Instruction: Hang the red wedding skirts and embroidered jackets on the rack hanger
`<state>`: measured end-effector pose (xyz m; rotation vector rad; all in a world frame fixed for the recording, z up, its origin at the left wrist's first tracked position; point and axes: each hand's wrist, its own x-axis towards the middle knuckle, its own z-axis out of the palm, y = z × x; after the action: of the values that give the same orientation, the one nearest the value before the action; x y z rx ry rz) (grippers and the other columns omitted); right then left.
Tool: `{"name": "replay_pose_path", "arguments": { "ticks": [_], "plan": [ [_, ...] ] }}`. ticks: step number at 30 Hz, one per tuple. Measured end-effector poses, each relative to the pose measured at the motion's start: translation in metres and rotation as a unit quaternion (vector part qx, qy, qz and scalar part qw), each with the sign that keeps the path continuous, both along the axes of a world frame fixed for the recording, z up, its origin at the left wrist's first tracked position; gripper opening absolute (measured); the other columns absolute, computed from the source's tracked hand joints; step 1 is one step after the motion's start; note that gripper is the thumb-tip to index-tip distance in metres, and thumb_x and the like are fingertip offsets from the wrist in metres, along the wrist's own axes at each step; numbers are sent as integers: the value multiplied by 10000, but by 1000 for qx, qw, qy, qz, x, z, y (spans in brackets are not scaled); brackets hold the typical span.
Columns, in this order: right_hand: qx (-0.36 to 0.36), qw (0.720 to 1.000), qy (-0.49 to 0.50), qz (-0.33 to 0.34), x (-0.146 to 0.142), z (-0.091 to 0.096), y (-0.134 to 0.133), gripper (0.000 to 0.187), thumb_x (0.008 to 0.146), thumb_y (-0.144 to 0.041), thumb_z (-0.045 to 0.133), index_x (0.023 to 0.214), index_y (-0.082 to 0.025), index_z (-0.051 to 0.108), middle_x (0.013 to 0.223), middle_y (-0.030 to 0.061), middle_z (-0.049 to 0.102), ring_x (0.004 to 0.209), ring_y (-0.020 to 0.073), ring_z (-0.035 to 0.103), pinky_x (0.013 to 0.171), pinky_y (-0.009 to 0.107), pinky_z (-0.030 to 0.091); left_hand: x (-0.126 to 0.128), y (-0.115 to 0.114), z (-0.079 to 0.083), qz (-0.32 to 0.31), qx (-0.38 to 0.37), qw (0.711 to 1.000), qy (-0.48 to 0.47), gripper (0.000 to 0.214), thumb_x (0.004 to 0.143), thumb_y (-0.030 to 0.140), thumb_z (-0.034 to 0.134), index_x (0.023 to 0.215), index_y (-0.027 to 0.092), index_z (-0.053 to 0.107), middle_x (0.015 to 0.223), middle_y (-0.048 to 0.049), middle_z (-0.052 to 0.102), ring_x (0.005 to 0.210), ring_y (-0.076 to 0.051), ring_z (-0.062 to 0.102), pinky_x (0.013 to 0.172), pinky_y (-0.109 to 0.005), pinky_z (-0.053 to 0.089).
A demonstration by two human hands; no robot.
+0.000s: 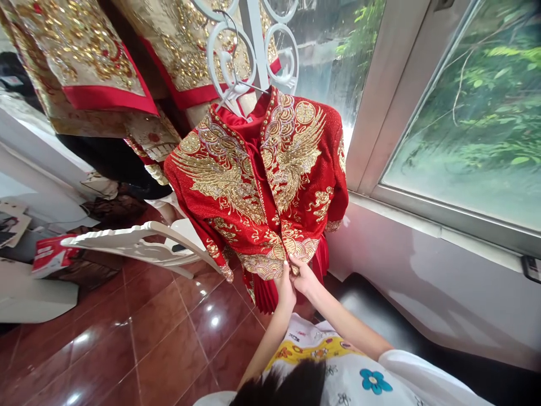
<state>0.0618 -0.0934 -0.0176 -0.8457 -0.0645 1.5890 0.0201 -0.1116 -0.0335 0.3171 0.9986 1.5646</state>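
A red jacket (236, 225) with gold and silver embroidery hangs in front of me on a wire hanger (235, 62). Its front edges meet near the hem and part higher up, showing red cloth inside. At the bottom of the front opening, my left hand (286, 287) pinches one side of the hem. Close beside it, my right hand (302, 277) grips the other side, fingers closed. The two hands nearly touch. Whatever fastening lies between the fingertips is too small to make out. A pleated red skirt (265, 296) hangs below the jacket.
A white scrollwork metal stand (253, 39) carries the hanger. Other gold-beaded garments (101, 51) hang at upper left. A cream chair (143, 239) stands left on the tiled floor (160, 338). At right are a black padded seat (372, 316) and a window (477, 113).
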Motion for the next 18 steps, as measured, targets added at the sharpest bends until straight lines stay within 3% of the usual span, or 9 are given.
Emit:
{"name": "replay_pose_path", "arguments": {
  "ticks": [3,8,14,18],
  "plan": [
    [-56,997,48,3,3,1,-2,120,629,-104,681,670,-169,589,597,-20,631,548,89,580,553,184,510,2,2,0,-8,8,1000,-14,293,707,201,727,986,176,642,1019,-75,684,930,-177,653,861,-300,511],
    [-97,991,88,4,5,7,-1,128,710,-46,589,637,-150,572,540,-24,606,490,62,535,497,148,476,3,6,3,-11,-22,999,-36,231,665,219,754,847,128,644,797,-47,679,733,-140,644,720,-260,512],
    [-89,991,98,25,13,15,-5,124,752,-52,558,664,-132,588,593,15,638,499,63,554,463,136,460,-2,6,4,-16,-20,998,-62,256,711,358,698,773,118,631,711,-18,637,629,-100,586,646,-231,470],
    [-45,995,75,40,21,20,-5,82,718,-45,600,677,-115,609,612,23,642,537,75,588,506,151,488,-6,3,4,-14,-19,998,-59,235,684,328,720,748,127,616,700,-11,624,652,-98,583,659,-227,452]
  ]
}}
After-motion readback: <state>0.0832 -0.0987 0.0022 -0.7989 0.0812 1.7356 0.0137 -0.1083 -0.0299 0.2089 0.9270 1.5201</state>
